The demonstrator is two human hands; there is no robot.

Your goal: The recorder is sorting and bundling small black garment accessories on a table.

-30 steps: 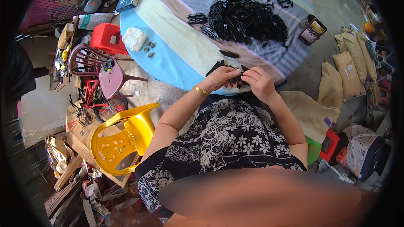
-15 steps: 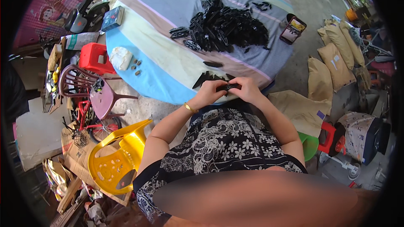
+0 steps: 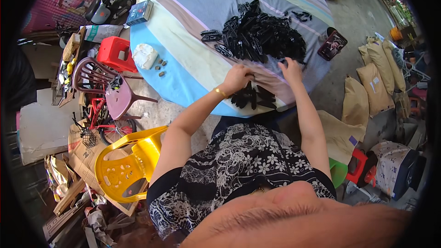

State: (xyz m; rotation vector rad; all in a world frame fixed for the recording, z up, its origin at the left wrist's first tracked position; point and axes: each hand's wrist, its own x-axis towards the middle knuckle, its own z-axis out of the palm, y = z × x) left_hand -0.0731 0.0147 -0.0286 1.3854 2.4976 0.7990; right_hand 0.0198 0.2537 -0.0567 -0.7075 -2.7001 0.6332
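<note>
A large heap of glossy black plastic pieces [image 3: 262,32] lies on the striped cloth over the table. Closer to me is a smaller group of flat black pieces [image 3: 252,98]. My left hand [image 3: 237,78], with a gold bracelet at the wrist, is just above that group, its fingers curled together. Whatever is between those fingertips is too small to make out. Up at the near right edge of the heap is my right hand [image 3: 291,70], thumb and forefinger apart, with no piece visible in it.
On the cloth are a blue box [image 3: 139,13], a crumpled white bag [image 3: 145,56], several small brown lumps [image 3: 161,67] and a phone [image 3: 332,46]. A red stool [image 3: 112,53], purple chair [image 3: 120,98] and yellow chair [image 3: 131,167] stand left; brown sacks [image 3: 374,87] lie right.
My hands were together at the near table edge, holding a black piece between them. They have parted and moved forward, the right one out to the heap. The view has shifted slightly.
</note>
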